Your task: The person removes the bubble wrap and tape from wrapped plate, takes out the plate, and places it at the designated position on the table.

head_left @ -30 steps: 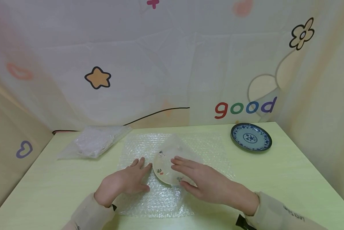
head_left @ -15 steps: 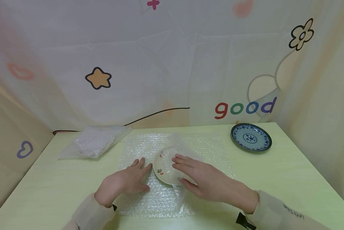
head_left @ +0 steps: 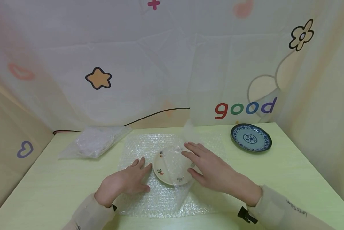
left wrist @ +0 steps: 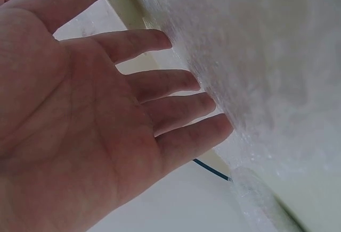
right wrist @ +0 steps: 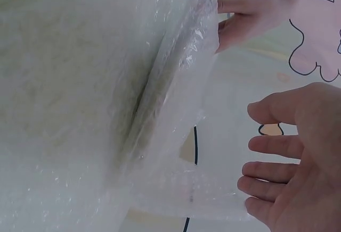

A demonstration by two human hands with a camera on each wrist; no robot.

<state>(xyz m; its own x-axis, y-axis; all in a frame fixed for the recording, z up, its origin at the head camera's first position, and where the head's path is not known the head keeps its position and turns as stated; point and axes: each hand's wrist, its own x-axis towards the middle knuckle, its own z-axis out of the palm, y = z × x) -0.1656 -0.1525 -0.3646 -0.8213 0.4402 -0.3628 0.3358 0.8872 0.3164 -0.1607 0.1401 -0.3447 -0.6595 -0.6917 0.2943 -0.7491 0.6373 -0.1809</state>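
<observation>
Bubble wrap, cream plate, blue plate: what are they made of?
Bubble wrap: clear plastic, glossy; see-through, dimpled, bright glints.
Cream plate: probably glazed ceramic; smooth, printed motifs, partly veiled.
Blue plate: likely glazed ceramic, from the smooth, patterned face.
Either plate could be melamine.

Head view looks forward and down; close wrist views share its bubble wrap (head_left: pixel 149 203).

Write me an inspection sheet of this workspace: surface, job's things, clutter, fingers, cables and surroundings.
Surface: pale green table, partly covered by bubble wrap.
Job's things: cream plate on the bubble wrap, partly under a folded flap.
Clutter: blue-patterned plate, far right; wrapped bundle, far left.
Left fingers: spread, tips on the bubble wrap.
Right fingers: extended near the folded flap; contact unclear.
Cables: nothing seen.
Surroundings: printed backdrop with colourful "good" lettering.
</observation>
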